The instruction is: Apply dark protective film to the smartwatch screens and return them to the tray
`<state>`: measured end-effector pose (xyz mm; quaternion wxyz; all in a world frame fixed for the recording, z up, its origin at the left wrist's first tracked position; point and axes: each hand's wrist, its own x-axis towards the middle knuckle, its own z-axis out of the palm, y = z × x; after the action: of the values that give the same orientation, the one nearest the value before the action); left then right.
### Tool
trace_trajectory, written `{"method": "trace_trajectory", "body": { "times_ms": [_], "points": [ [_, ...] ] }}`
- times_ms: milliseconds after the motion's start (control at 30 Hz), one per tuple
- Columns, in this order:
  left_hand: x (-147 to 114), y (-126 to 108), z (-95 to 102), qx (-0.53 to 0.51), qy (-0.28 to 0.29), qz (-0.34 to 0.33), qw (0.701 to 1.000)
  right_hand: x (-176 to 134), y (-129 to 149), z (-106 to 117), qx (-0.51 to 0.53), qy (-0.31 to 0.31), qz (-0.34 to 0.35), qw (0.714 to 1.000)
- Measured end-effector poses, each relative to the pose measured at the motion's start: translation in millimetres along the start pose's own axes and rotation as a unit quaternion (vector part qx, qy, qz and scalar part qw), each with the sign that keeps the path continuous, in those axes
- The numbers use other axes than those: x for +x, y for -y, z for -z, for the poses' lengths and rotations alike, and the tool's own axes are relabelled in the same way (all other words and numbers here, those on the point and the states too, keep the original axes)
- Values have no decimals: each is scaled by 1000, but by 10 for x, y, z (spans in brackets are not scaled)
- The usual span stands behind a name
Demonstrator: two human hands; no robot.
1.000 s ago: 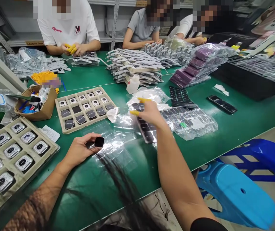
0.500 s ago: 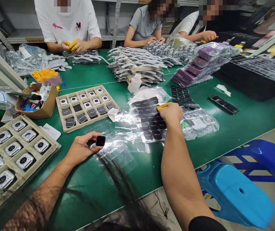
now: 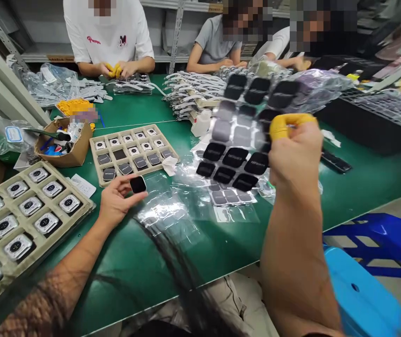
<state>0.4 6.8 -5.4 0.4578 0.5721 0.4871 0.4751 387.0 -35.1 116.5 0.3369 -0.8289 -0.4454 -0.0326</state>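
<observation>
My left hand (image 3: 118,199) pinches a small square watch body (image 3: 137,185), its dark glossy face turned up, over clear plastic film (image 3: 167,208). My right hand (image 3: 296,150), with yellow covers on its fingertips, grips the right edge of a sheet of black square stickers (image 3: 235,158). The sheet hangs tilted in the air, blurred by motion, and hides part of the table behind it. Below it lies another sheet of dark square stickers (image 3: 230,195) on the film. A beige tray (image 3: 135,177) beyond my left hand holds watch bodies, the nearer ones with dark sticker-like covers.
At the left, a bigger tray (image 3: 54,223) holds several watch bodies, backs up. A cardboard box (image 3: 76,152) of small items stands behind it. Stacked grey watch straps (image 3: 186,89) rise at the back. Co-workers sit across the table. A blue stool (image 3: 368,290) is at the right.
My right hand has lifted the sheet of black stickers off the table, up and to the right. My left hand, still holding the watch body, has shifted slightly left and up.
</observation>
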Motion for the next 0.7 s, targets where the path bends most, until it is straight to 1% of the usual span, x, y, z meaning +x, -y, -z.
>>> {"method": "trace_trajectory", "body": {
  "times_ms": [67, 100, 133, 167, 200, 233, 267, 300, 367, 400, 433, 467, 500, 533, 567, 600, 633, 700],
  "points": [
    [70, 6, 14, -33, -139, -27, 989, -338, 246, -282, 66, 95, 30, 993],
    [99, 3, 21, -42, -203, -43, 977, -556, 393, -461, 55, 142, 33, 988],
    [118, -1, 24, -45, -248, -59, 966, -786, 543, -640, 22, 195, 45, 980],
    [123, -2, 20, -43, -279, -73, 957, -1010, 683, -804, -3, 247, 67, 967],
    [113, 2, 6, -34, -286, -79, 954, -1210, 802, -939, -8, 280, 87, 956],
    [90, 10, -19, -23, -280, -80, 957, -1371, 889, -1037, -16, 307, 106, 946],
    [55, 24, -51, -17, -258, -74, 963, -1487, 935, -1092, -21, 322, 119, 939],
    [13, 41, -89, -18, -215, -59, 975, -1557, 937, -1105, -27, 323, 122, 938],
    [-73, 76, -163, -38, -89, -10, 995, -1605, 812, -1016, -33, 296, 111, 948],
    [-110, 90, -191, -51, -22, 17, 998, -1614, 695, -930, -20, 277, 108, 955],
    [-141, 100, -211, -60, 32, 39, 997, -1634, 555, -830, 6, 263, 113, 958],
    [-165, 104, -221, -63, 67, 52, 994, -1676, 407, -729, 54, 273, 144, 950],
    [-183, 102, -224, -61, 86, 57, 993, -1743, 263, -640, 101, 298, 183, 931],
    [-197, 96, -222, -55, 92, 57, 993, -1828, 135, -573, 129, 340, 212, 907],
    [-209, 86, -217, -46, 90, 55, 993, -1922, 34, -531, 142, 364, 218, 894],
    [-219, 74, -213, -35, 86, 52, 994, -2010, -37, -516, 146, 379, 216, 888],
    [-229, 59, -210, -25, 83, 51, 995, -2081, -78, -521, 143, 383, 203, 890],
    [-243, 28, -211, -12, 84, 54, 995, -2144, -84, -566, 136, 373, 166, 903]
  ]
}}
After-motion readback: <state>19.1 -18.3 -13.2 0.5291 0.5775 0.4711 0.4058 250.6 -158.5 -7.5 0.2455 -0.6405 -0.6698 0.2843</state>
